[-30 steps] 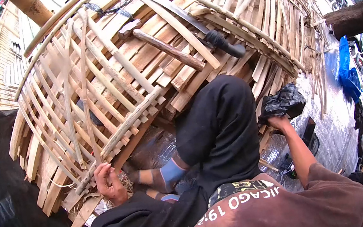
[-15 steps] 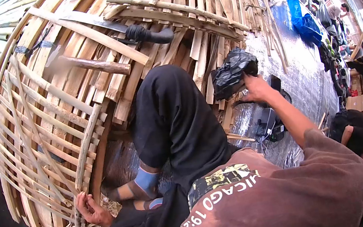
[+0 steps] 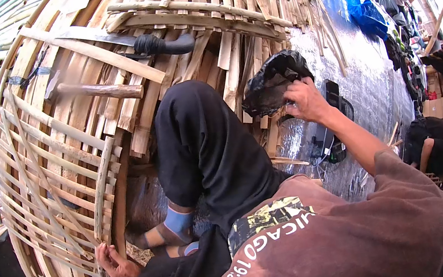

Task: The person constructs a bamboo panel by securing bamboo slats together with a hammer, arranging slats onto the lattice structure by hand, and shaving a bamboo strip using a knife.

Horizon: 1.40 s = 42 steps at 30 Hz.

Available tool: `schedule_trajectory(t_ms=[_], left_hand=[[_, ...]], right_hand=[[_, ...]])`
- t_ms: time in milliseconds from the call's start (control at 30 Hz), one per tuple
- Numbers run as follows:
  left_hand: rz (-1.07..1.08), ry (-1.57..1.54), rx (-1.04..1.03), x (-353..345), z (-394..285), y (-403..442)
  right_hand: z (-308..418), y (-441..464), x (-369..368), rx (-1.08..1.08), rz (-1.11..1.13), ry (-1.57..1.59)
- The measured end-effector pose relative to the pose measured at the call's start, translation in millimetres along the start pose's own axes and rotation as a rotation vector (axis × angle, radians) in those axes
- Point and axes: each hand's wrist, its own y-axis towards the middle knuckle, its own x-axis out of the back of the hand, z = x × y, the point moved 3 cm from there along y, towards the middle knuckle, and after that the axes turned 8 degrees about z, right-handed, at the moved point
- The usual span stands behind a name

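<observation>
My right hand is closed on the rim of a black plastic bag, whose mouth gapes to the left of my fingers. At the lower left, my left hand rests with curled fingers at the lower end of a slatted bamboo frame; whether it grips anything is too small to tell. A hammer with a wooden handle and a large knife with a black-wrapped grip lie on the bamboo strips above my knee.
A second slatted panel lies at the top. Right of the bag are a dark device with cables and shiny silver sheeting. A blue tarp hangs beyond. Another person in black bends at the right.
The view has turned to the right. The black bag, bunched up earlier, now gapes open, and my right hand has moved onto its rim. My left hand has stayed by the frame's end.
</observation>
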Motion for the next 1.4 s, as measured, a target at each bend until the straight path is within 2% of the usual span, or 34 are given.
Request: schedule_trajectory(t_ms=[67, 300, 500, 600, 667, 733, 833, 1000, 1067, 1100, 1133, 1400], left_hand=[[0.004, 0.007, 0.001, 2, 3, 0], [0.011, -0.018, -0.034, 0, 8, 0], [0.017, -0.033, -0.024, -1, 2, 0], [0.017, -0.019, -0.020, 2, 7, 0], [0.018, -0.008, -0.004, 4, 10, -3], [0.015, -0.013, 0.015, 4, 13, -3], [-0.001, -0.035, 0.009, 6, 18, -5], [-0.022, -0.014, 0.009, 5, 13, -7], [-0.027, -0.058, 0.025, 4, 11, -9], [-0.033, -0.058, 0.026, 3, 12, -9], [-0.039, -0.061, 0.028, 3, 13, -10], [-0.050, -0.054, 0.047, 1, 9, -12]], right_hand=[[2, -4, 2, 0.024, 0.111, -0.038], [-4, -23, 1, -0.029, 0.159, -0.010], [6, -15, 1, 0.031, 0.024, 0.135], [11, -3, -20, -0.035, 0.124, 0.176], [12, 5, -36, -0.104, -0.036, 0.214], [10, 12, -49, -0.111, -0.027, 0.250], [12, 22, -62, -0.209, 0.123, 0.179], [12, 31, -70, -0.193, 0.146, 0.148], [8, 32, -79, -0.205, 0.238, 0.030], [8, 31, -78, -0.151, 0.100, 0.038], [5, 31, -80, -0.145, 0.099, 0.036], [5, 42, -53, -0.233, 0.318, 0.129]])
